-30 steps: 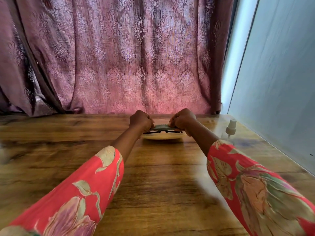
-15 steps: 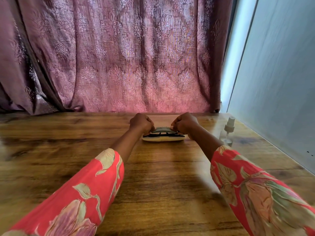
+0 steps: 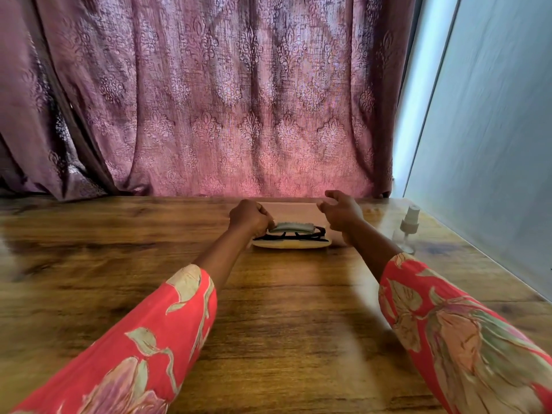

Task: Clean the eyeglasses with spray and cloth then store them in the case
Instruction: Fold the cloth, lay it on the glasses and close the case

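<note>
An open cream case (image 3: 291,244) lies on the far middle of the wooden table, its lid (image 3: 286,209) flat behind it. Folded black eyeglasses (image 3: 294,236) rest in the tray with a grey-green cloth (image 3: 294,227) on top of them. My left hand (image 3: 250,218) is curled at the left end of the glasses and cloth, fingertips touching them. My right hand (image 3: 340,211) hovers just right of the case, lifted off, fingers spread and curved, holding nothing. A clear spray bottle (image 3: 406,230) with a white nozzle stands to the right.
A patterned mauve curtain (image 3: 227,100) hangs along the table's far edge. A pale blue wall (image 3: 484,150) runs along the right side, close to the spray bottle. Bare wooden table (image 3: 283,309) lies between my forearms.
My right hand has let go of the right end of the glasses, risen and spread its fingers. The glasses and cloth have come to rest in the case. The left hand stays.
</note>
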